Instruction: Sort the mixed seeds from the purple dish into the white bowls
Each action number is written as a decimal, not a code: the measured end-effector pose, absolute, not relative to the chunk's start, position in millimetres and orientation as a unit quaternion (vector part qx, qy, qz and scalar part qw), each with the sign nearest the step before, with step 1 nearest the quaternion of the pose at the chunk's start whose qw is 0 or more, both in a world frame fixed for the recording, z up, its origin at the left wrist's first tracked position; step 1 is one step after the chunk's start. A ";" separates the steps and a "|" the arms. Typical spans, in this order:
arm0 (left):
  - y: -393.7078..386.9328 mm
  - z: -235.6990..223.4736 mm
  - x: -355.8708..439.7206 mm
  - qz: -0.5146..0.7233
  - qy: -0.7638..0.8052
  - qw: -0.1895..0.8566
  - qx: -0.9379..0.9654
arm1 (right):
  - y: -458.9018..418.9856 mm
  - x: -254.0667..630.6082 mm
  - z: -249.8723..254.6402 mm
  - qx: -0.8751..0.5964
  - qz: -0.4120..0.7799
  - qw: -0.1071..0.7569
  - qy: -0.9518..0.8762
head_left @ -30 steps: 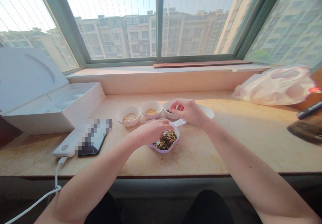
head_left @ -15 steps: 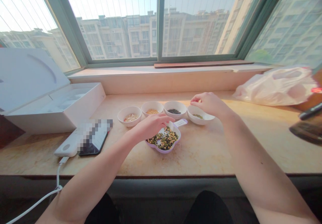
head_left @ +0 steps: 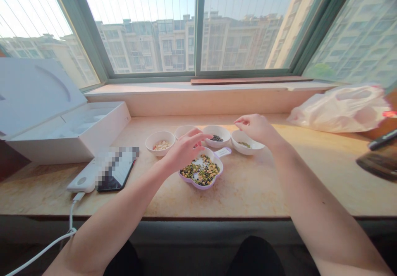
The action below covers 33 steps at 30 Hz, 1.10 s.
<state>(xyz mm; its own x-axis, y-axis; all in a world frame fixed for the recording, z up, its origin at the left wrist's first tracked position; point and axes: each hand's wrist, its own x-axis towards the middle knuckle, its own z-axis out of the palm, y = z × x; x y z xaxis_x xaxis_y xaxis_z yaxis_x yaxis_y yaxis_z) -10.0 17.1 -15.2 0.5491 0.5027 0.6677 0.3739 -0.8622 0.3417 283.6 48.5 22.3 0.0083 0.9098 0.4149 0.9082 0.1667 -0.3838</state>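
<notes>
My left hand (head_left: 186, 148) hovers above the back left part of a purple-rimmed bowl (head_left: 203, 186) with a short handle, its fingers stretched out and apart. Mixed black, green and yellow beans (head_left: 206, 170) lie in that bowl. Behind my left fingers is a white bowl of black beans (head_left: 216, 138). My right hand (head_left: 254, 126) is over the back of a white bowl of green beans (head_left: 245, 144), thumb and fingertips pinched together; anything between them is too small to make out. My left hand partly covers another white bowl (head_left: 183, 130), hiding its contents.
A white bowl with pale flat pieces (head_left: 161, 145) stands at the left of the row. Further left are a phone (head_left: 119, 177), a white power bank (head_left: 81, 181) with a cable, and an open white box (head_left: 102, 125). A plastic bag (head_left: 341, 108) lies at the right.
My right hand has moved from the black beans' bowl to the green beans' bowl. My left hand has risen out of the mixed beans, and its fingers have spread towards the back.
</notes>
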 end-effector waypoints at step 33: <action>3.4 -17.6 -5.3 0.365 0.225 -0.047 0.902 | 10.2 199.2 5.4 -0.413 0.438 0.281 -0.748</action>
<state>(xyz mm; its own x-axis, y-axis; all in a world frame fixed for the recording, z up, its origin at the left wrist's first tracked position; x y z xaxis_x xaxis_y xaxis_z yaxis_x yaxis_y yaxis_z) -5.3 3.4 -17.6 0.6321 0.3716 0.6800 0.4399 -0.8945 0.0799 199.2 10.2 5.4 -0.5015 0.8632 0.0580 0.3714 0.2753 -0.8867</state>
